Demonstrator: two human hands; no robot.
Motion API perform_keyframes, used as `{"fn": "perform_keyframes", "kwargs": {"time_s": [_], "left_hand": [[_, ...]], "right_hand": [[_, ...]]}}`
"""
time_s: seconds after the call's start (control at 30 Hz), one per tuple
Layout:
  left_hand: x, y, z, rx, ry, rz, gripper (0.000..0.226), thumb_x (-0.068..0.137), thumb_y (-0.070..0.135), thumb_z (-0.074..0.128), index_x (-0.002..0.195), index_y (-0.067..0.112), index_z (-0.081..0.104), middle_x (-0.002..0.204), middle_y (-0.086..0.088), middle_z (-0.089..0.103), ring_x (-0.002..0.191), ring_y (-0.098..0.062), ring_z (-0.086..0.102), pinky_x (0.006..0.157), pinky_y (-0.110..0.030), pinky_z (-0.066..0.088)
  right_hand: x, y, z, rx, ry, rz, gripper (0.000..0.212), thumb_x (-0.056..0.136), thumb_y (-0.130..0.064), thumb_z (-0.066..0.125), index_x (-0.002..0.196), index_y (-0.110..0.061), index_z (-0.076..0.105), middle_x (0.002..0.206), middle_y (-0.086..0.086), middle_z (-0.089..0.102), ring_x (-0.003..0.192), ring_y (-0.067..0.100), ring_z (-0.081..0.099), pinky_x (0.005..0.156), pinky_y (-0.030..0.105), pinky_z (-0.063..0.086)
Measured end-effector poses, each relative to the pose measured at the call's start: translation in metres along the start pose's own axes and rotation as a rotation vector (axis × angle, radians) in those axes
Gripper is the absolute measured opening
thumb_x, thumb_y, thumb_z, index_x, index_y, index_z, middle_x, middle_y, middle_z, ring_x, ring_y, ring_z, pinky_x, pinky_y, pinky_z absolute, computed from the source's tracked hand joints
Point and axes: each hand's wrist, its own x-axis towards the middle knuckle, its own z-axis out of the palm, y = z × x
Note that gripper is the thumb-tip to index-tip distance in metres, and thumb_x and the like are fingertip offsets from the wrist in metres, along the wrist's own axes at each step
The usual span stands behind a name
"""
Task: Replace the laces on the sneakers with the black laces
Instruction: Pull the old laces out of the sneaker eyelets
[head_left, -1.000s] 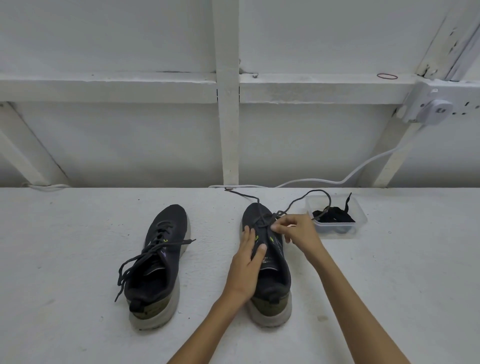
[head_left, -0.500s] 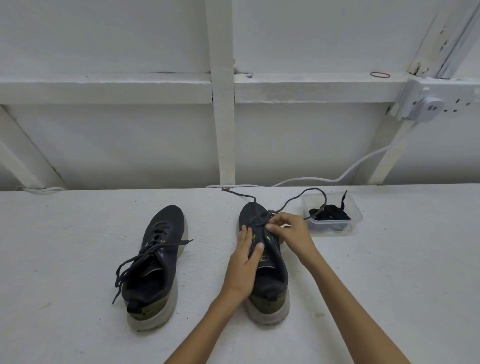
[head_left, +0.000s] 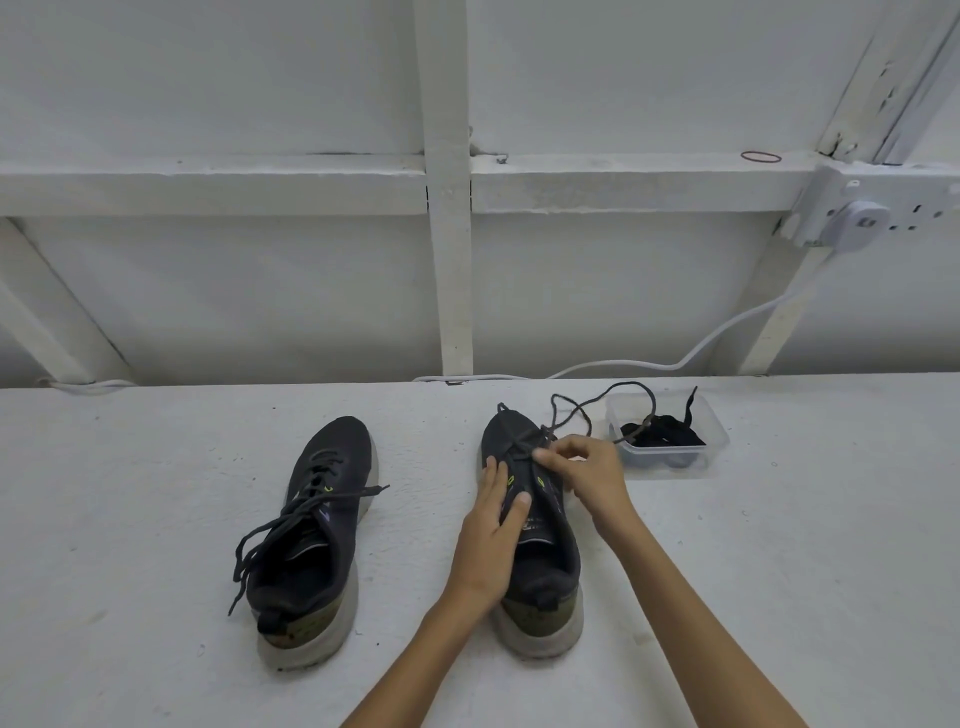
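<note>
Left hand (head_left: 491, 525), grip apart, lies flat on the dark mesh sneaker (head_left: 558, 540); right hand (head_left: 587, 478)'s grip is clamped on its grey lace (head_left: 554, 413). Black laces (head_left: 665, 437) sit in a clear plastic tub (head_left: 719, 434) at two o'clock.

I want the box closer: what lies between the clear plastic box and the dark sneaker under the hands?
Head view: the dark sneaker's loose grey lace loops there, beside the right hand pinching it.
</note>
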Motion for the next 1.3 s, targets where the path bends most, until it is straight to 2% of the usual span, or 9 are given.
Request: {"fn": "perform_keyframes", "kwargs": {"time_s": [0.23, 0.37, 0.43, 0.53, 0.63, 0.7, 0.8, 0.93, 1.3], "left_hand": [[0.000, -0.002, -0.001, -0.009, -0.010, -0.003, 0.057, 0.102, 0.033, 0.045, 0.152, 0.023, 0.021, 0.161, 0.014, 0.012, 0.145, 0.001, 0.012, 0.115, -0.016, 0.013], [0.000, -0.001, 0.000, -0.006, -0.010, -0.001, 0.057, 0.102, 0.032, 0.045, 0.152, 0.023, 0.021, 0.161, 0.013, 0.012, 0.139, 0.006, 0.013, 0.113, -0.013, 0.014], [0.000, 0.000, 0.000, -0.001, -0.005, 0.001, 0.057, 0.102, 0.032, 0.044, 0.153, 0.023, 0.021, 0.161, 0.013, 0.012, 0.138, 0.006, 0.013, 0.112, -0.013, 0.014], [-0.001, 0.000, 0.000, -0.002, -0.005, 0.003, 0.057, 0.102, 0.032, 0.044, 0.153, 0.023, 0.021, 0.160, 0.015, 0.012, 0.140, 0.006, 0.013, 0.111, -0.011, 0.013], [0.000, -0.001, 0.000, -0.020, -0.007, 0.002, 0.056, 0.102, 0.031, 0.046, 0.152, 0.023, 0.022, 0.160, 0.015, 0.013, 0.142, 0.004, 0.013, 0.111, -0.012, 0.014], [0.000, -0.002, 0.000, -0.029, -0.009, -0.004, 0.056, 0.101, 0.031, 0.046, 0.152, 0.023, 0.022, 0.160, 0.015, 0.013, 0.139, 0.006, 0.014, 0.111, -0.012, 0.014], [0.001, -0.003, 0.000, -0.034, -0.008, -0.003, 0.056, 0.101, 0.031, 0.046, 0.152, 0.023, 0.023, 0.160, 0.014, 0.014, 0.139, 0.007, 0.014, 0.111, -0.012, 0.014], [0.001, -0.003, 0.001, -0.035, 0.005, 0.001, 0.056, 0.101, 0.030, 0.046, 0.152, 0.023, 0.024, 0.160, 0.014, 0.014, 0.139, 0.006, 0.015, 0.111, -0.011, 0.015], [0.002, -0.006, 0.001, -0.063, 0.007, 0.000, 0.054, 0.101, 0.029, 0.047, 0.151, 0.023, 0.026, 0.159, 0.014, 0.017, 0.136, 0.009, 0.017, 0.110, -0.011, 0.016]], "right_hand": [[0.023, -0.014, -0.018, 0.324, 0.358, -0.021, 0.014, 0.088, -0.015, 0.071, 0.085, -0.004, 0.062, 0.071, 0.002, 0.054, 0.050, 0.013, 0.040, 0.050, 0.023, 0.035], [0.002, -0.005, -0.005, 0.175, 0.125, 0.029, 0.019, 0.084, -0.023, 0.075, 0.079, -0.007, 0.067, 0.066, 0.002, 0.060, 0.047, 0.008, 0.048, 0.045, 0.015, 0.038], [-0.006, 0.000, 0.001, 0.088, 0.016, 0.012, 0.013, 0.080, -0.019, 0.079, 0.074, -0.011, 0.071, 0.071, 0.004, 0.068, 0.054, 0.004, 0.058, 0.051, 0.014, 0.044], [0.004, -0.002, -0.003, 0.077, 0.078, -0.039, 0.014, 0.081, -0.014, 0.077, 0.070, -0.007, 0.070, 0.066, 0.005, 0.066, 0.049, 0.006, 0.052, 0.053, 0.020, 0.043], [0.024, -0.013, -0.017, 0.283, 0.316, -0.004, 0.018, 0.086, -0.015, 0.073, 0.074, -0.007, 0.063, 0.065, 0.003, 0.056, 0.043, 0.009, 0.040, 0.048, 0.023, 0.035], [0.029, -0.018, -0.024, 0.379, 0.363, 0.017, 0.018, 0.088, -0.018, 0.071, 0.077, -0.008, 0.061, 0.071, 0.003, 0.056, 0.042, 0.009, 0.038, 0.046, 0.021, 0.033], [0.017, -0.016, -0.022, 0.272, 0.197, 0.078, 0.019, 0.087, -0.023, 0.073, 0.078, -0.009, 0.064, 0.068, 0.001, 0.058, 0.042, 0.007, 0.038, 0.043, 0.018, 0.030], [-0.004, -0.006, -0.007, 0.067, -0.061, 0.066, 0.011, 0.079, -0.015, 0.079, 0.082, -0.007, 0.073, 0.068, 0.000, 0.066, 0.050, 0.002, 0.054, 0.046, 0.014, 0.038], [0.001, -0.004, 0.002, 0.315, 0.061, 0.131, 0.015, 0.103, -0.013, 0.044, 0.090, -0.009, 0.048, 0.074, 0.009, 0.066, 0.041, 0.010, 0.050, 0.036, 0.015, 0.029]]}}
